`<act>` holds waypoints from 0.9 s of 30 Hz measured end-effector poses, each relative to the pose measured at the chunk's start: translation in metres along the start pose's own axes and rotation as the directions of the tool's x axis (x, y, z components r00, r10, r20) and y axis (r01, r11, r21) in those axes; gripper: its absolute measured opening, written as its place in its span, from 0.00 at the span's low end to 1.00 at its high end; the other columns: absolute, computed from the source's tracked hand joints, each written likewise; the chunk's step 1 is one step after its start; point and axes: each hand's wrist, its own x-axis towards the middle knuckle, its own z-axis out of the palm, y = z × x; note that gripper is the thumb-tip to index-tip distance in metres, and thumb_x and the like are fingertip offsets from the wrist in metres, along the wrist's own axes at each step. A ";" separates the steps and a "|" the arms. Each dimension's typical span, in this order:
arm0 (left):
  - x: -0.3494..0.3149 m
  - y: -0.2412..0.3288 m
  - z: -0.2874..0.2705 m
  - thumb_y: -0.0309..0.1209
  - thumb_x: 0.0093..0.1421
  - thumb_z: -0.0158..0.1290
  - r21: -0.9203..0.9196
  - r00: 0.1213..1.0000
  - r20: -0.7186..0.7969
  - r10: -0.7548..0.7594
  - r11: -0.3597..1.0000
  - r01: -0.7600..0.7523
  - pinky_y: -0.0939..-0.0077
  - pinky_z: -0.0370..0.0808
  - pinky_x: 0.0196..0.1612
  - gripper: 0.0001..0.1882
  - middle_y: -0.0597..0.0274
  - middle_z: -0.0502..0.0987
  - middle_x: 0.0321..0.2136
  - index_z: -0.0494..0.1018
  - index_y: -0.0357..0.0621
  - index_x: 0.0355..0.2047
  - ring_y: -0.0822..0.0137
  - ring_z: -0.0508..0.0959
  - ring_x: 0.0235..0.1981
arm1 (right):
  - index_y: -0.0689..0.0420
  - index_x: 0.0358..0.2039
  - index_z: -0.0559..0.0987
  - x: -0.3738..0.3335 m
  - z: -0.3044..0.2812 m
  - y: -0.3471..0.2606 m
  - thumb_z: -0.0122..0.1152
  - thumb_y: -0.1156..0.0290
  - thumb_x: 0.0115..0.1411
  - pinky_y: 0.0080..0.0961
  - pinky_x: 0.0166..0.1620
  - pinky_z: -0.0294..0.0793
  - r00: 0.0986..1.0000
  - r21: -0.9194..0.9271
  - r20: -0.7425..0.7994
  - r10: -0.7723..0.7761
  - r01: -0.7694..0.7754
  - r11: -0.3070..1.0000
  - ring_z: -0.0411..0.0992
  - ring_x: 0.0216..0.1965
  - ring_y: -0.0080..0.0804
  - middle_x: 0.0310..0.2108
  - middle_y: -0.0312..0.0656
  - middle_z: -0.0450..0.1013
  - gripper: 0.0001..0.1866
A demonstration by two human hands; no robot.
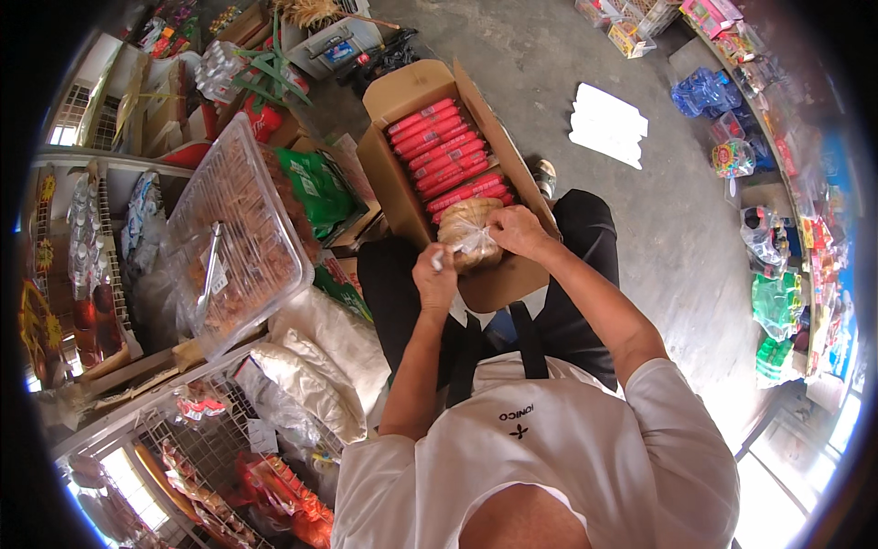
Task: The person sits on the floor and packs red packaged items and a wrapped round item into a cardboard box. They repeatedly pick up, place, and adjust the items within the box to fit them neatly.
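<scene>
Clear plastic bag (pixel 454 223) is pinched in the fingers of the right hand (pixel 519 230) over a carton (pixel 377 178) of red packets (pixel 444 156); the left hand (pixel 436 282), fingers curled, clasps something white (pixel 438 263).

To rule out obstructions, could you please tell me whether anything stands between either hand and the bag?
Nothing visible does: the right hand grips the bag, with the left hand, holding something white, close beside it.
</scene>
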 end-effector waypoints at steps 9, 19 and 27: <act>0.011 0.015 -0.025 0.32 0.60 0.49 -0.190 0.979 -0.191 -0.073 0.981 0.036 0.71 0.61 0.53 0.26 0.50 0.63 0.51 0.56 0.34 0.55 0.60 0.65 0.51 | 0.54 0.30 0.78 -0.014 0.017 0.000 0.53 0.66 0.49 0.42 0.37 0.71 0.999 0.114 -0.014 0.042 -0.040 0.993 0.72 0.33 0.50 0.28 0.50 0.73 0.10; 0.022 0.020 -0.005 0.38 0.53 0.53 0.296 0.892 0.404 0.202 0.894 -0.337 0.60 0.61 0.56 0.30 0.44 0.61 0.55 0.61 0.47 0.57 0.45 0.63 0.55 | 0.59 0.29 0.77 -0.029 -0.009 -0.004 0.54 0.69 0.51 0.34 0.32 0.72 0.991 0.182 0.136 -0.022 -0.003 0.983 0.74 0.27 0.42 0.25 0.47 0.74 0.08; 0.077 0.018 -0.003 0.33 0.58 0.52 -0.196 0.710 0.704 0.002 0.962 0.192 0.70 0.64 0.54 0.20 0.54 0.69 0.50 0.67 0.42 0.51 0.62 0.67 0.53 | 0.57 0.33 0.77 0.048 -0.059 0.011 0.57 0.72 0.53 0.23 0.30 0.71 0.985 0.323 -0.088 0.146 -0.110 0.940 0.71 0.25 0.28 0.23 0.41 0.72 0.07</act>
